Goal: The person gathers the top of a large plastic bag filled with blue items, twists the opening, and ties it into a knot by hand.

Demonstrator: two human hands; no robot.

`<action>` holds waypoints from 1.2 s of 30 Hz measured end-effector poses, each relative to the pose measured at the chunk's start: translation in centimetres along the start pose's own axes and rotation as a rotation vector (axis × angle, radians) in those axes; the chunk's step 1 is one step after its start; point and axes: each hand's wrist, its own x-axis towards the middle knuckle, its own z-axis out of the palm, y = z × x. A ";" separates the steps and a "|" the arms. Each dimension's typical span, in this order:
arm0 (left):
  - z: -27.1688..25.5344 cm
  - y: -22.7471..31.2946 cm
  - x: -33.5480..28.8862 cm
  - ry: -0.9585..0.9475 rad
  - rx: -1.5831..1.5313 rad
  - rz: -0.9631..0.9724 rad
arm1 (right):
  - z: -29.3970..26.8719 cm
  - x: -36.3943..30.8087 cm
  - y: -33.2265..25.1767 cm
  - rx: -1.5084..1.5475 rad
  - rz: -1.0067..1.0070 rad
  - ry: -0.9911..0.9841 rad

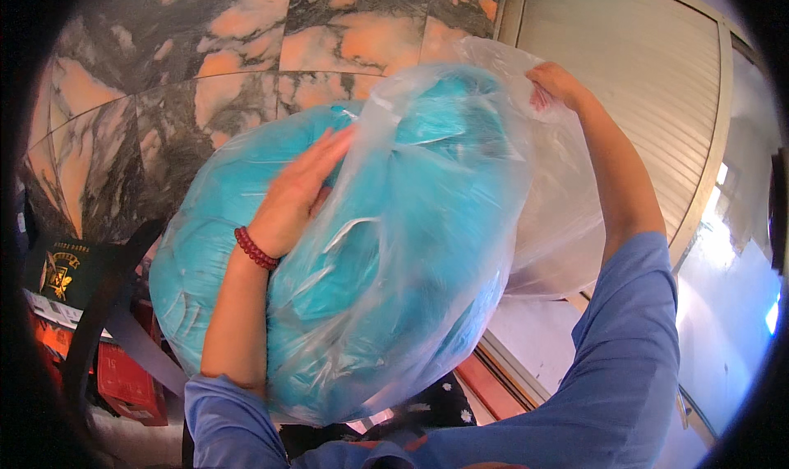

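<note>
A large, bulging turquoise bundle [218, 210], soft and wrinkled, fills the middle of the view; its exact kind does not show. Clear plastic bag [411, 223] film covers its right part, and a loose, whitish stretch of the bag hangs off to the right. My left hand [300, 181], with a dark red bead bracelet [256, 249] on the wrist, lies against the bundle beside the bag's edge, fingers stretched out. Up at the far right, my right hand [552, 85] has its fingers closed on the loose part of the plastic bag, held away from the bundle.
Black and orange marbled tiles [238, 42] lie beyond the bundle. A ribbed metal door or shutter [629, 75] stands at the right. Lower left are a red box [130, 379], a dark green item with a gold emblem [62, 276] and a dark strap [99, 329].
</note>
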 end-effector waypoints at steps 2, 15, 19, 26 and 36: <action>0.0 -0.1 0.1 0.036 -0.078 0.050 | -1.4 2.9 -7.4 0.425 0.341 -0.110; 2.4 2.8 -3.0 -0.247 0.076 0.165 | 3.2 17.3 -23.2 0.049 0.319 0.161; 3.4 2.6 -4.1 -0.278 0.033 0.191 | 8.9 23.0 -26.6 -0.504 -0.249 0.005; 3.7 1.3 -2.1 -0.026 -0.144 0.167 | 12.5 23.3 -34.1 -0.409 -0.191 -0.228; 2.6 -3.9 3.0 0.761 -0.650 -0.488 | 4.5 8.8 -44.3 0.237 -0.244 0.045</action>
